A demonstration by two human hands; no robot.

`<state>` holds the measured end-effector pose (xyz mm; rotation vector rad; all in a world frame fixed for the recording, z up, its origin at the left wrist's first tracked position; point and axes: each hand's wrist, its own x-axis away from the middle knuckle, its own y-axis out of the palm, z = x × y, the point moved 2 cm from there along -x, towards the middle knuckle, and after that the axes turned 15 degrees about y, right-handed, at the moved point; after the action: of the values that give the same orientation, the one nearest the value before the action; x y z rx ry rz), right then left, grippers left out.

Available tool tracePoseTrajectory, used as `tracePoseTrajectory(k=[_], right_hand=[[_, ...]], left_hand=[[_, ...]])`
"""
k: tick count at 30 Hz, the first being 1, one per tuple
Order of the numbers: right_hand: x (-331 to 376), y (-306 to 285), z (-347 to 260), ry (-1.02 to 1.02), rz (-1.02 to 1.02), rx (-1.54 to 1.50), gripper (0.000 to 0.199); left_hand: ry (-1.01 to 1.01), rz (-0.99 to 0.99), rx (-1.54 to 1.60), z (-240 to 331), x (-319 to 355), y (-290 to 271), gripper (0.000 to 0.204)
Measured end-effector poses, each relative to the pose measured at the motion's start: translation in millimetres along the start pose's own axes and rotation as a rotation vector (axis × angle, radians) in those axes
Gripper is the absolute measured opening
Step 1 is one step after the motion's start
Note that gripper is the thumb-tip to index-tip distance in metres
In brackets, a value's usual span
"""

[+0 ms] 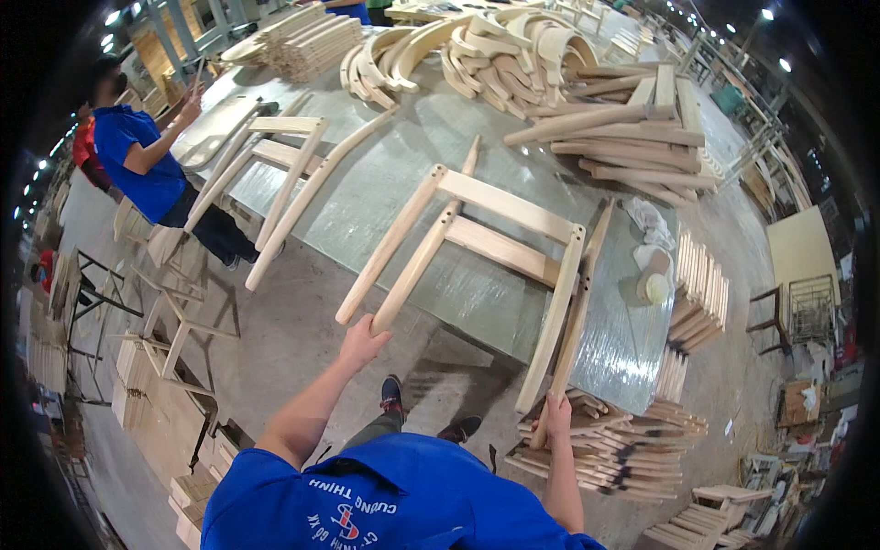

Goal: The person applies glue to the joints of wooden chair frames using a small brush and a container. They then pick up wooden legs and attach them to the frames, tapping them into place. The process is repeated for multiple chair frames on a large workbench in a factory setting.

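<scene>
A pale wooden chair frame, made of legs joined by crosswise rails, lies partly over the plastic-covered table, its leg ends jutting past the near edge toward me. My left hand is closed around the lower end of one long leg on the left. Around the end of the long leg on the right, my right hand is wrapped as well. The frame's shorter legs rest in neither hand. Farther left, a similar chair frame sits over the table's edge.
Curved wooden pieces and a stack of wooden legs cover the table's far side. A crumpled white cloth lies at its right. Bundled sticks stand below on the right. A co-worker in blue stands at left.
</scene>
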<state>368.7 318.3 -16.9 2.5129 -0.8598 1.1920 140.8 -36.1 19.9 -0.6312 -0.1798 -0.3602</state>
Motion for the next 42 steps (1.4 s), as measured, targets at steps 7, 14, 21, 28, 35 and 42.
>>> tracePoseTrajectory(k=[7,14,21,28,35,42], right_hand=[[13.2,61.3,21.3,-0.009,-0.103,0.021,0.031],[1.2,170.0,-18.8,-0.119,-0.154,0.028,0.031],[-26.4,185.0,-34.3,-0.357,-0.118,0.613,0.034],[4.7,126.2,39.9,0.047,-0.362,0.433,0.037],[16.5,101.0,89.8,0.240,-0.311,0.464,0.039],[8.6,137.0,72.3,0.224,-0.267,0.551,0.038]], left_hand=[[0.070,0.197,-0.054,-57.1,18.5,-51.5,0.036],[0.073,0.248,-0.030,-75.3,-28.4,-137.8,0.036],[0.214,0.386,-0.311,-90.7,-59.6,-160.2,0.046],[0.019,0.755,-0.474,-113.0,-36.0,-175.9,0.045],[-0.087,0.540,-0.009,-127.8,-39.6,-189.3,0.059],[0.311,0.571,-0.200,-73.8,-87.4,-197.3,0.045]])
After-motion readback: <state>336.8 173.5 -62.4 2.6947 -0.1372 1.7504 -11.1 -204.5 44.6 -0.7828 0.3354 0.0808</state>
